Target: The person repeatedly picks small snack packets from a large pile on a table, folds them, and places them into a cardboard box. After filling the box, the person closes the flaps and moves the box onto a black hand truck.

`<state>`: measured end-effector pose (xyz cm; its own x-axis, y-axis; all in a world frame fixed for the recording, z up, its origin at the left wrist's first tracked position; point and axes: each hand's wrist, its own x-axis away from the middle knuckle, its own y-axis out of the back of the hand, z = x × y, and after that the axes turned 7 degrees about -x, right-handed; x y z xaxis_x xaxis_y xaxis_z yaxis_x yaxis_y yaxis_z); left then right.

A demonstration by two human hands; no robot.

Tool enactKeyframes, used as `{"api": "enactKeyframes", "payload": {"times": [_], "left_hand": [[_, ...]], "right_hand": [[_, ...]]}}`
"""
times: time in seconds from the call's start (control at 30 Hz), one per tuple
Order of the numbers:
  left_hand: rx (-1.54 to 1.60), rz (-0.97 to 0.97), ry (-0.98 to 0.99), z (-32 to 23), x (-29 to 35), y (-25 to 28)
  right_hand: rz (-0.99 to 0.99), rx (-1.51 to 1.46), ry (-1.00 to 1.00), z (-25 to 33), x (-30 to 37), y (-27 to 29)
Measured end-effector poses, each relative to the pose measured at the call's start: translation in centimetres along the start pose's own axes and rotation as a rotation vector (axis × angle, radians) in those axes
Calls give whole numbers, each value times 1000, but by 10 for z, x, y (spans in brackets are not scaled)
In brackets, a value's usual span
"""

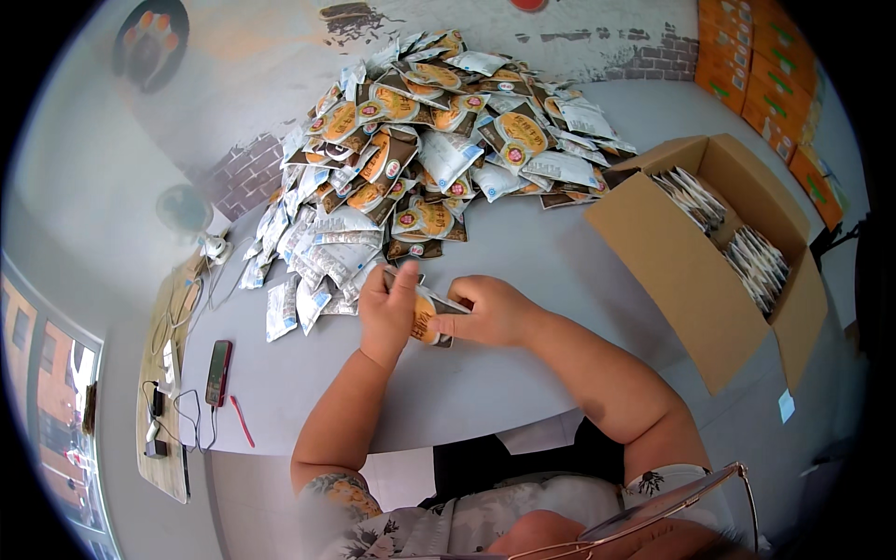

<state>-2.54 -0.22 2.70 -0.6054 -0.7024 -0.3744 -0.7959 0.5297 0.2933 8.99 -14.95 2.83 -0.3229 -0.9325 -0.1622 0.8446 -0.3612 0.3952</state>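
Note:
My left hand (pixel 387 303) and my right hand (pixel 490 311) together hold a small stack of brown-and-orange snack packets (pixel 427 319) just above the grey table (pixel 523 373). The left hand grips the stack's left end, the right hand pinches its right end. Right behind the hands lies a large heap of the same packets (pixel 429 140), some face up in orange and brown, others showing white backs. White-backed packets (pixel 308 271) spill down the heap's left side next to my left hand.
An open cardboard box (pixel 691 271) at the right holds upright rows of packets. A red phone (pixel 218 371) and a red pen (pixel 242 420) lie at the table's left edge, with cables on a wooden shelf (pixel 173 411). Orange cartons (pixel 765 65) are stacked at the back right.

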Motion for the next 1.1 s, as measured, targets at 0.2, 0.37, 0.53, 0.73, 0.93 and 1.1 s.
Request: {"api": "enactKeyframes", "payload": {"times": [0.2, 0.37, 0.53, 0.73, 0.93, 1.1], "left_hand": [[580, 30, 452, -10, 0, -5], [741, 233, 423, -17, 21, -18], [695, 310, 429, -16, 35, -27], [597, 271, 379, -22, 40, -26], [447, 305, 255, -14, 46, -25], [556, 234, 337, -14, 37, -25]], "right_hand": [[-235, -232, 73, -2, 1, -8], [-365, -396, -35, -23, -10, -6], [-385, -347, -29, -23, -10, -3], [-344, -372, -94, -15, -5, 2], [-298, -852, -252, -21, -7, 1], [-291, -938, -300, -12, -7, 0]]}}
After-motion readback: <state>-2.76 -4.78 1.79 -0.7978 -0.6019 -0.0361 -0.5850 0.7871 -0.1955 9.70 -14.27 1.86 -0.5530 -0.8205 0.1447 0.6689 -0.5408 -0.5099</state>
